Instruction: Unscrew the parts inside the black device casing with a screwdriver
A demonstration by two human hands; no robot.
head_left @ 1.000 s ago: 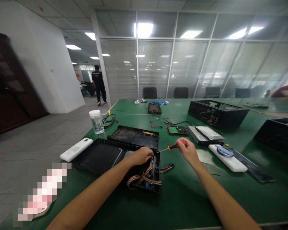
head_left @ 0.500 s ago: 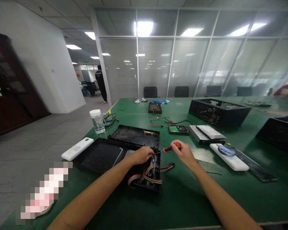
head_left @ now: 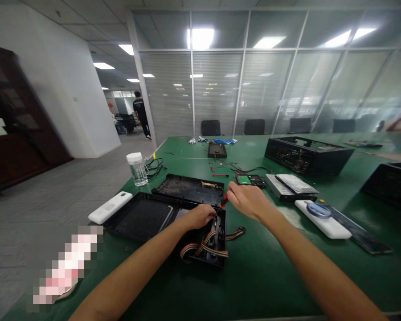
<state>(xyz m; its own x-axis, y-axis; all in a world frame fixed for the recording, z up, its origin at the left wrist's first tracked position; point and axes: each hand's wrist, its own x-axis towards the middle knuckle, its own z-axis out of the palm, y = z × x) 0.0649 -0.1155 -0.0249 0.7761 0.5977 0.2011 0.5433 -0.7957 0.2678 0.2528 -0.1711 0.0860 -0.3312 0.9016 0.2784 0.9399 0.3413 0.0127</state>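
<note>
My right hand is closed round the handle of a red and black screwdriver, which stands steeply tilted with its lower end by my left fingertips. My left hand is pinched at the inner edge of a shallow black plastic case; what its fingers hold, if anything, is hidden. Striped flat cables loop out of the case's right end, just below both hands. Behind it lies a second dusty black panel.
Left of the case are a white power bank and a clear jar. To the right lie a circuit board, a drive-like box, a white device and a dark strip. A black computer case stands farther back.
My right hand has moved left and up, turning the screwdriver from nearly level to steep, its handle now closer to the case. My left hand stays in place. The person in the background has shifted.
</note>
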